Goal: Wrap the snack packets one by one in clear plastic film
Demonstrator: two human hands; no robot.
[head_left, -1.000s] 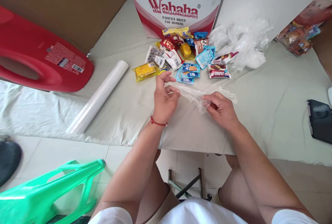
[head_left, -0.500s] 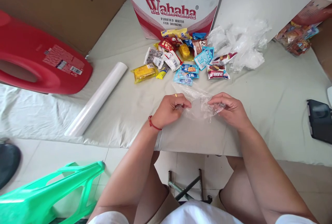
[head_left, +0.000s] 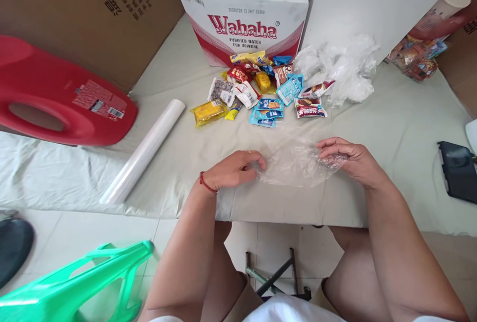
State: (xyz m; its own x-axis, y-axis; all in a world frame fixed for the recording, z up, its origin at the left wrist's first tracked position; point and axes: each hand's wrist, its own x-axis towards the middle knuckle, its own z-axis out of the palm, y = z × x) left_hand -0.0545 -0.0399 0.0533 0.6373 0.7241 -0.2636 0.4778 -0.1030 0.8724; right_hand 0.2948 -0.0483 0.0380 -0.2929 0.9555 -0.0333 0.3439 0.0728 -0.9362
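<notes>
A clear plastic bag [head_left: 294,165] lies spread out and crinkled near the front of the cloth-covered table. Its right end is pinched by my right hand [head_left: 348,158], with some film bunched at the fingers. My left hand [head_left: 238,169], a red cord at the wrist, is beside the bag's left edge, thumb and forefinger apart. Just beyond the bag is a pile of wrapped snacks: light-blue sachets [head_left: 267,112], a yellow packet [head_left: 208,112], a white pouch [head_left: 246,94] and a dark-red and white packet [head_left: 310,108].
Crumpled clear bags [head_left: 346,71] lie right of the snacks, before a white Wahaha carton [head_left: 246,24]. At left are a plastic roll [head_left: 143,153] and a large red jug [head_left: 70,96]. A black phone [head_left: 458,170] lies far right; a green stool [head_left: 82,282] stands below.
My hands have moved apart, the left one leftward and the right one rightward, spreading the bag wider. The left fingers have loosened from the film. The view has shifted slightly.
</notes>
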